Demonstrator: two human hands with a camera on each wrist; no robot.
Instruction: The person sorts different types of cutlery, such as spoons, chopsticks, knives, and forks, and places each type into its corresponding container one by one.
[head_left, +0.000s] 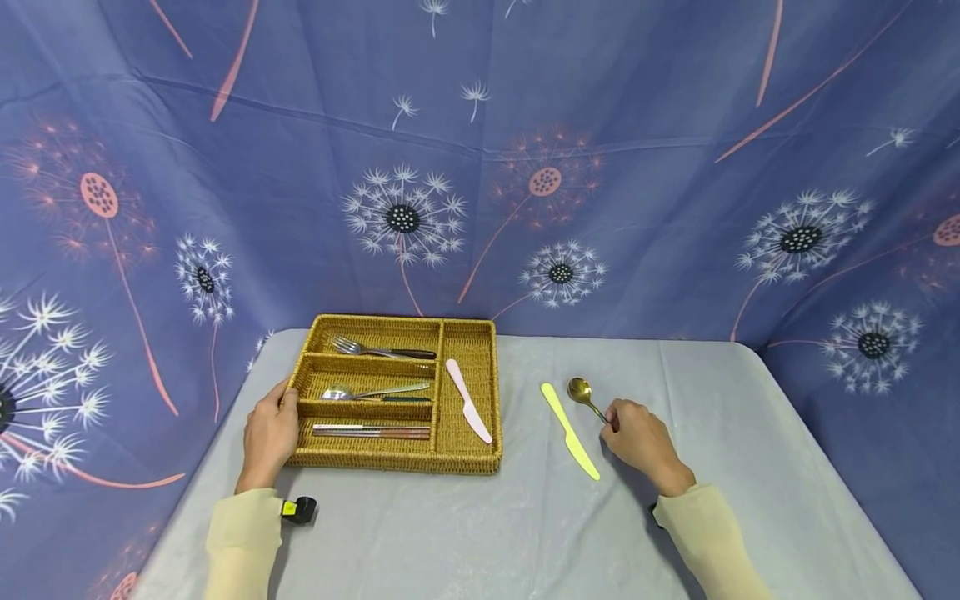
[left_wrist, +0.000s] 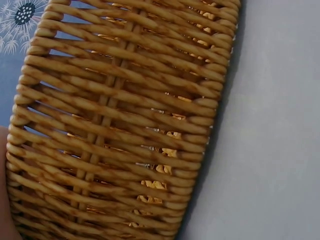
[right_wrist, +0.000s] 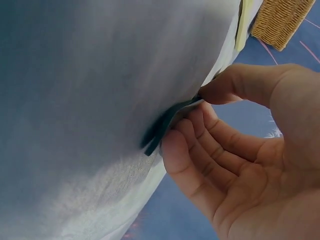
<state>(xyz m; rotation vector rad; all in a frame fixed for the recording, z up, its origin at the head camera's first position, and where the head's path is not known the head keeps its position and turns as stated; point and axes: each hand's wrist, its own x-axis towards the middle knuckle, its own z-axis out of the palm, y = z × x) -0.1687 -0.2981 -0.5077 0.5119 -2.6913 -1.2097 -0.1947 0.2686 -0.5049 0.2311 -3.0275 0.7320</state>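
My left hand [head_left: 270,433] grips the left wall of a woven cutlery tray [head_left: 397,461]; the tray's wickerwork [left_wrist: 120,110] fills much of the left wrist view, where only a sliver of the hand shows. On the right, my right hand [head_left: 641,437] pinches the handle of a gold spoon [head_left: 580,389], its bowl pointing away and to the left. Close up, the dark green handle end [right_wrist: 162,127] sits between thumb and fingertips, near the cloth. Left of this spoon lies a yellow knife [head_left: 567,427], apart from the hand.
Inside the tray, forks [head_left: 348,345] occupy the back-left compartment, spoons [head_left: 339,392] the middle-left one, and chopsticks [head_left: 375,431] the front-left one. A pink knife [head_left: 467,400] lies in the long right compartment. A patterned blue curtain [head_left: 660,200] hangs behind the grey-covered table [head_left: 465,533].
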